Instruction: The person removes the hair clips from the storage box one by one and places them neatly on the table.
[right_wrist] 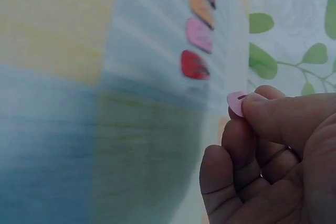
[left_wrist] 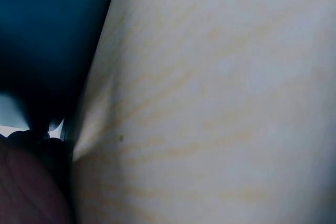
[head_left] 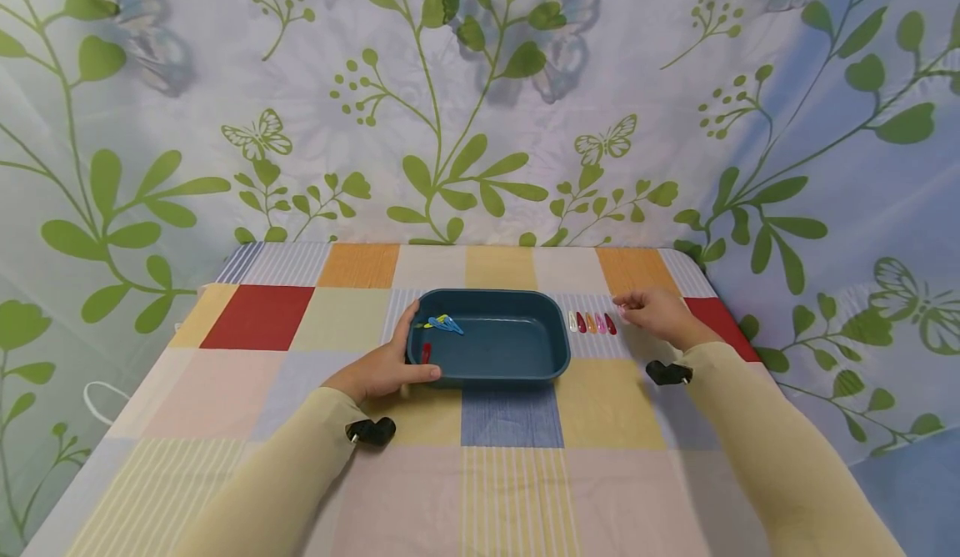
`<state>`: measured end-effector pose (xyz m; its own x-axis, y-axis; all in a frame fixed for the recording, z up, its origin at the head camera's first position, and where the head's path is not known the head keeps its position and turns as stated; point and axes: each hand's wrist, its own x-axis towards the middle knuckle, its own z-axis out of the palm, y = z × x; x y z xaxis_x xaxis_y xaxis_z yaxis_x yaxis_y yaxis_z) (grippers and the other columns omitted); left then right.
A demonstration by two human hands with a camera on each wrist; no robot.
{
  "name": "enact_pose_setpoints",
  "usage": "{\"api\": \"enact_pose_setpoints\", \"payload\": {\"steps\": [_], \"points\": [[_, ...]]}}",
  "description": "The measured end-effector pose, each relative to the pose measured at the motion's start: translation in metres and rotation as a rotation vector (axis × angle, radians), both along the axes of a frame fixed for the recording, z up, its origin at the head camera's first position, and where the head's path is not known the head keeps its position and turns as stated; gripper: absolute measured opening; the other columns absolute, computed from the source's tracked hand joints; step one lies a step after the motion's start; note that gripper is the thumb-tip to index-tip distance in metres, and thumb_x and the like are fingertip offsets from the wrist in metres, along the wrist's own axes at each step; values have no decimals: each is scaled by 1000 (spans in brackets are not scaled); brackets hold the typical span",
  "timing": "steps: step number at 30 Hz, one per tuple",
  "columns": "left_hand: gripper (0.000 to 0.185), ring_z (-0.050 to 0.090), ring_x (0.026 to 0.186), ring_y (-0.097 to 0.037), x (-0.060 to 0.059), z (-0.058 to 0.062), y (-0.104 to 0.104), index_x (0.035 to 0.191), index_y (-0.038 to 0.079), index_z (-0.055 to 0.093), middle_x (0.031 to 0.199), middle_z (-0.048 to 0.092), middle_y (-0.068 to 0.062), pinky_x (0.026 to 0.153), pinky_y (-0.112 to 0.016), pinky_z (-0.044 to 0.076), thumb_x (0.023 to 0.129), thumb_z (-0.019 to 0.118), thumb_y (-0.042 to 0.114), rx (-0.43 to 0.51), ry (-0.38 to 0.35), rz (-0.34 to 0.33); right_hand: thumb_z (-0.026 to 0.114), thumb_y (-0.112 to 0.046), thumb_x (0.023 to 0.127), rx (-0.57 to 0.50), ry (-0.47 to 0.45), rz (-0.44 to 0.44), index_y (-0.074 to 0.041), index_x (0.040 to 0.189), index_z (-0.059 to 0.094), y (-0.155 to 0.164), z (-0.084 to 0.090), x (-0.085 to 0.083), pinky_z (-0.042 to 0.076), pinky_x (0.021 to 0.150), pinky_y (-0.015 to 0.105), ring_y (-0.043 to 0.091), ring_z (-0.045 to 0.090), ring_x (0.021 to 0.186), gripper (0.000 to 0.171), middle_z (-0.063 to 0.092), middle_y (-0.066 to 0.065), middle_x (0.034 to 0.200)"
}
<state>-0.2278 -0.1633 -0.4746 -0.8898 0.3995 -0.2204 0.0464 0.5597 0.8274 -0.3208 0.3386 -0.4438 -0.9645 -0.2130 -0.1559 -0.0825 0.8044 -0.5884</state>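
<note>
Two hands on the bench (head_left: 300, 499): left hand (head_left: 382, 367) gripping the 9 o'clock rim of the blue tray (head_left: 517, 373), thumb hooked over the edge; right hand (head_left: 656, 313) pinching a pink hair clip (right_wrist: 236, 102) between thumb and fingertips, at 3 o'clock of the tray. Row of clips (head_left: 591, 323) lying just beside the tray's right wall, near that hand. Blue and yellow clips (head_left: 444, 323) plus a red clip (head_left: 426, 352) resting inside the tray, toward its left end

Checked tablecloth (head_left: 262, 315) before a leaf-and-butterfly curtain (head_left: 480, 98).
</note>
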Motion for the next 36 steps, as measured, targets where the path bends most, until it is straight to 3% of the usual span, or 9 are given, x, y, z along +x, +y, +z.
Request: {"api": "enact_pose_setpoints", "payload": {"steps": [9, 26, 36], "points": [[126, 41, 148, -51, 0, 0, 1, 166, 38, -16, 174, 14, -26, 120, -68, 32, 87, 80, 58, -4, -2, 3, 69, -11, 100, 9, -56, -46, 2, 130, 67, 3, -12, 2, 48, 80, 27, 29, 58, 100, 32, 68, 17, 111], [125, 37, 150, -52, 1, 3, 2, 166, 41, -17, 174, 12, -25, 121, -69, 30, 88, 80, 55, 8, -27, 12, 68, -12, 100, 82, -20, -3, 0, 125, 70, 1, -15, 2, 49, 80, 31, 28, 60, 94, 27, 71, 14, 103], [126, 40, 148, -52, 1, 3, 1, 166, 40, -17, 173, 14, -26, 120, -69, 32, 87, 79, 58, -5, -17, 12, 69, -15, 101, 77, -82, -25, -1, 127, 68, 1, -14, 0, 49, 76, 29, 27, 58, 95, 30, 69, 14, 106]]}}
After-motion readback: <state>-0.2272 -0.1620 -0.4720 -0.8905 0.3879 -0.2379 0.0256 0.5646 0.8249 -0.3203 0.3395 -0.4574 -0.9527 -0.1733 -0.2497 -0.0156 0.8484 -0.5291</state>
